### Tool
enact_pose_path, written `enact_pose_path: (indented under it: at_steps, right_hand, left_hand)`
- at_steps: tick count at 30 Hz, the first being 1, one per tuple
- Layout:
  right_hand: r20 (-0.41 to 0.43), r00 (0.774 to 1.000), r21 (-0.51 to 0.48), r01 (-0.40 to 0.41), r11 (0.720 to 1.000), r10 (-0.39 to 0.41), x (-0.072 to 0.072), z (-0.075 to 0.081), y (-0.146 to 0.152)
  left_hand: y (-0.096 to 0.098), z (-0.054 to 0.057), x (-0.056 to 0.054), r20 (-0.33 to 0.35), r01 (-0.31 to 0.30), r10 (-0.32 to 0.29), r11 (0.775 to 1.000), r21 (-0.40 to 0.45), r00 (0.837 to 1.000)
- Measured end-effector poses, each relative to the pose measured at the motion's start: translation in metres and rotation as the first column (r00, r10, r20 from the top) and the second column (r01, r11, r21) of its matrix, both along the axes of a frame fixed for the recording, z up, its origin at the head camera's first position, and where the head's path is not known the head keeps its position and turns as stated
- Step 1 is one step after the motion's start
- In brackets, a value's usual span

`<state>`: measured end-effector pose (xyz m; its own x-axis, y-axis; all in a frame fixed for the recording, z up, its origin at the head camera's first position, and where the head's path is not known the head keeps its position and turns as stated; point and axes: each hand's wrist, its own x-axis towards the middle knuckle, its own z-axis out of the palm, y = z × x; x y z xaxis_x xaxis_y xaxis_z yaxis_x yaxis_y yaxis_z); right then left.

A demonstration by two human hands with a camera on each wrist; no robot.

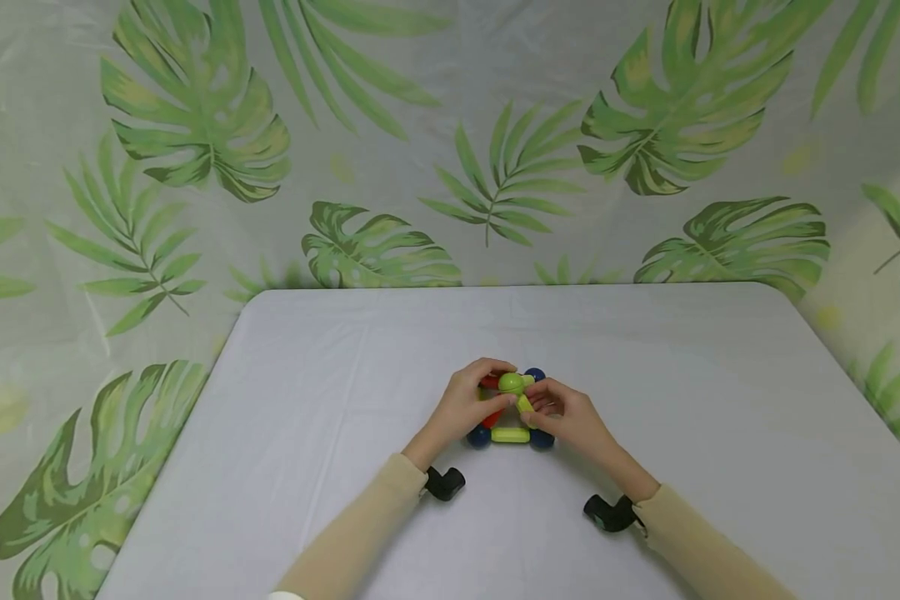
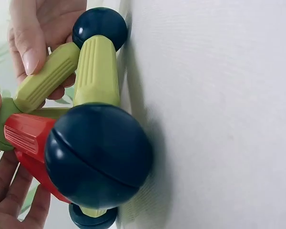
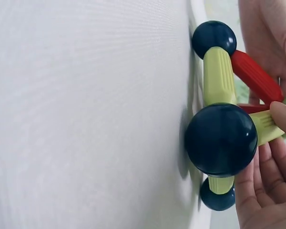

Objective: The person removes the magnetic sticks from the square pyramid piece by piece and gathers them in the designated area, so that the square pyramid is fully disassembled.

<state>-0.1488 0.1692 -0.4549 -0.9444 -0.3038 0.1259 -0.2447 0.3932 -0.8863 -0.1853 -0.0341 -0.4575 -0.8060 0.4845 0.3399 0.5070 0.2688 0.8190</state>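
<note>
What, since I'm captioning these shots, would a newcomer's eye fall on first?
Probably the dark blue balls on the white table, large in both wrist views. Next, the lime ball where red rods and yellow-green rods meet, between the left grip and right grip. In the head view, the leafy backdrop behind the table also stands out.

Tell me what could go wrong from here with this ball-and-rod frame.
The right hand pinches a sloping yellow-green rod; a sideways tug might pull it off the green ball. The left hand grips that ball, so pushing down could spread the dark blue balls on the white tabletop. Both hands are close together, so a finger may knock a red rod.
</note>
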Motion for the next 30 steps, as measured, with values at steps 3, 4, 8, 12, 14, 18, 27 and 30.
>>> enact_pose_path:
  at_steps: [3,4,8,12,14,18,27,30]
  right_hand:
    - [0.0,1.0,0.005,0.016,1.0,-0.016,0.002,0.001,-0.003]
    - [-0.002,1.0,-0.001,0.016,1.0,-0.016,0.002,0.001,-0.003]
    - [-0.047,0.999,-0.037,-0.003,0.999,0.002,0.004,-0.006,-0.002]
    - [-0.096,0.995,-0.057,-0.02,0.998,0.015,0.007,-0.007,-0.004]
    - [-0.087,0.996,-0.07,-0.01,0.997,0.004,0.008,-0.006,-0.004]
    - [-0.097,0.994,-0.134,0.033,0.99,-0.047,0.005,-0.005,0.0]
    - [-0.139,0.989,0.013,0.049,0.999,-0.047,-0.014,-0.008,0.008]
    - [-0.082,0.996,0.016,0.031,0.999,-0.029,-0.016,-0.009,0.008]
  left_hand:
    - [0.0,0.0,-0.001,-0.004,-0.002,0.002,1.0,0.003,1.0]
    - [0.0,0.0,-0.001,-0.007,0.001,-0.001,1.0,0.003,1.0]
    - [-0.003,0.002,-0.006,0.008,-0.013,0.012,1.0,0.021,1.0]
    - [-0.007,0.006,-0.011,0.048,-0.018,0.016,0.998,0.052,0.999]
    - [-0.009,0.006,-0.013,0.06,0.01,-0.013,0.999,0.05,0.998]
    - [-0.01,0.006,-0.016,0.081,0.101,-0.105,0.994,0.051,0.991]
    - [-0.012,0.021,-0.013,0.128,0.227,-0.235,0.971,0.073,0.964]
    - [-0.014,0.032,-0.009,0.119,0.25,-0.258,0.965,0.073,0.959]
